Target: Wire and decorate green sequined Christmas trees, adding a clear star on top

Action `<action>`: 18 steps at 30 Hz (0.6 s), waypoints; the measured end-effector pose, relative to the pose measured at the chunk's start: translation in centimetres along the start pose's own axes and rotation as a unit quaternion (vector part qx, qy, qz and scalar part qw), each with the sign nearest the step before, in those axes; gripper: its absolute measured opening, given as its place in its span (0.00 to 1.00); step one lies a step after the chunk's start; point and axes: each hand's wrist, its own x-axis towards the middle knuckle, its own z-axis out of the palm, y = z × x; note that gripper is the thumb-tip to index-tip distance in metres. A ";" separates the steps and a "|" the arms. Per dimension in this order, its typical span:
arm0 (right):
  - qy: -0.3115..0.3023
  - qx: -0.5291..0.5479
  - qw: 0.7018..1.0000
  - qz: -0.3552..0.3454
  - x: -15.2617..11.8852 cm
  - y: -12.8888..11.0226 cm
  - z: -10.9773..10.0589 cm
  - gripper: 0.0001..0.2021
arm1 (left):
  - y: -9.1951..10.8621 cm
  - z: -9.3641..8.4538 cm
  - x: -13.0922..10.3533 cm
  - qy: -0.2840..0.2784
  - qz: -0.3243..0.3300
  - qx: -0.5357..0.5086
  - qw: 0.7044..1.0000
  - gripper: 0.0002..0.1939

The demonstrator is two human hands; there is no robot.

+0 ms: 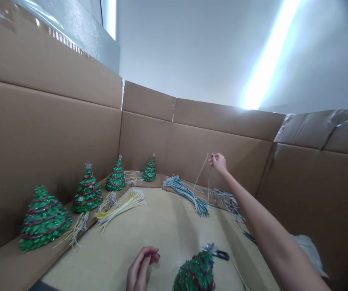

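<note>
My right hand (219, 162) is raised at full reach, its fingers pinched on a thin pale wire (209, 182). The wire hangs toward a bundle of teal and white wires (186, 194); a second pale strand slants down beside it. Low in the view, my left hand (143, 266) hovers with loosely bent fingers and nothing visible in them. Just right of it, a green Christmas tree figurine (195, 273) with red garlands leans, partly cut off by the frame's bottom. Behind its top lies a dark-handled tool (221, 254), partly hidden.
More tree figurines (43, 218) line the left and back ledge. Yellow and white wires (121, 208) lie at left, grey wires (228, 202) at right. Tall cardboard walls (222, 141) enclose the tan work surface (162, 222). A whitish bag (309, 250) sits behind my right arm.
</note>
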 end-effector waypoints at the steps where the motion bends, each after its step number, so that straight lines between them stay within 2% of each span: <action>1: -0.007 0.009 1.000 0.008 -0.7 0.1 0.2 0.16 | 0.0 -0.2 0.0 -0.009 0.000 0.003 1.000 0.26; 5: -0.017 0.047 0.998 0.026 -2.4 -0.3 1.0 0.16 | -0.1 -0.9 0.4 -0.048 -0.004 0.016 0.999 0.26; 10: -0.018 0.075 0.997 0.026 -3.5 -2.4 2.6 0.16 | -0.7 -1.0 0.5 -0.064 0.004 0.020 0.998 0.26; 15: 0.010 0.026 1.000 0.005 -4.0 -4.6 4.2 0.16 | -1.4 -0.6 0.1 -0.055 0.027 0.007 0.998 0.26; 18: 0.040 -0.025 0.999 -0.023 -2.9 -6.2 3.4 0.16 | -1.9 -0.6 0.2 -0.052 0.030 0.010 0.998 0.28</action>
